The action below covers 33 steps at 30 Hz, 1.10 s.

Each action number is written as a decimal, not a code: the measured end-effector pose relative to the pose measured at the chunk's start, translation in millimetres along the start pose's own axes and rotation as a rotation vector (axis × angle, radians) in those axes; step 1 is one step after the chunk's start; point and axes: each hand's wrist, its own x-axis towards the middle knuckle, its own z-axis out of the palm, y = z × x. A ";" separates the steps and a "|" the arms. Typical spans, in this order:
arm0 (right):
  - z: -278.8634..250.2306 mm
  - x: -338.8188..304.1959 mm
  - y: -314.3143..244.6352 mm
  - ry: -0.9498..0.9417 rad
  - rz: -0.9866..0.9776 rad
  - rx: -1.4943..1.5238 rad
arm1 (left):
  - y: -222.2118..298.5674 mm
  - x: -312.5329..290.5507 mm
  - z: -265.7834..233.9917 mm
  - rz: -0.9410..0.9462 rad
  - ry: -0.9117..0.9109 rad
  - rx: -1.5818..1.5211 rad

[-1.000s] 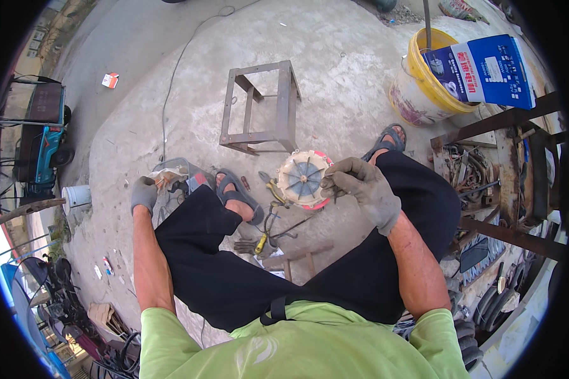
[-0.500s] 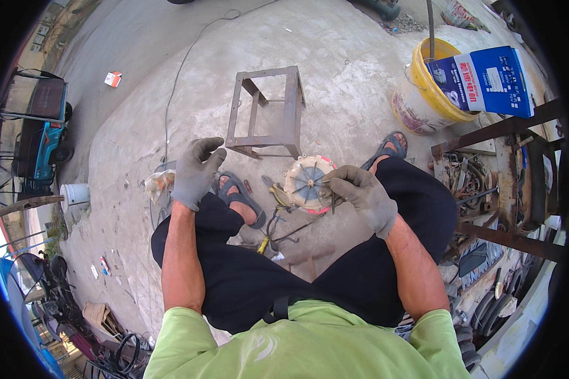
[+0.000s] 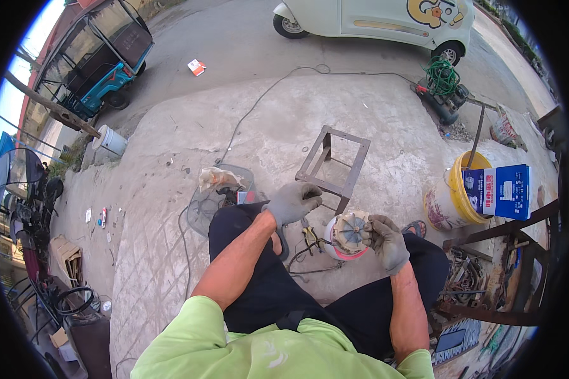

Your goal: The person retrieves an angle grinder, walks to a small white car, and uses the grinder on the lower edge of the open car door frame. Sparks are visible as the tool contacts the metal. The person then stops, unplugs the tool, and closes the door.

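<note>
My left hand (image 3: 293, 203), in a grey work glove, is held over my left knee with its fingers loosely bent and apart. It holds nothing that I can see. My right hand (image 3: 387, 243), gloved too, is at the right edge of a round ribbed motor housing (image 3: 350, 232) with a pinkish-red rim. Its fingers are pinched together, and whatever is between them is too small to make out. Pliers with yellow handles (image 3: 310, 237) lie on the ground left of the housing, beside dark cables.
A metal stool frame (image 3: 354, 189) stands beyond the housing. At the right are a yellow-rimmed bucket (image 3: 437, 205) with a blue box (image 3: 512, 191) on it, and a rusty metal rack (image 3: 518, 278). A mesh basket (image 3: 202, 211) sits at left. Farther off are a compressor (image 3: 447, 104) and parked vehicles.
The view has swung, so more of the street shows. My left hand has come rightward, closer to the housing. My right hand stays by the housing's right edge.
</note>
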 end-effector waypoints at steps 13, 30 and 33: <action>38.0 -13.8 14.2 -0.390 0.235 0.081 | -0.2 -22.1 2.6 0.145 -0.135 -0.079; 105.0 -54.6 -61.0 0.157 0.740 0.339 | -46.4 -71.0 -50.1 -0.736 0.465 -1.440; 155.7 -63.1 -129.3 0.123 0.836 0.209 | -42.4 -142.1 -115.6 -0.787 0.742 -1.349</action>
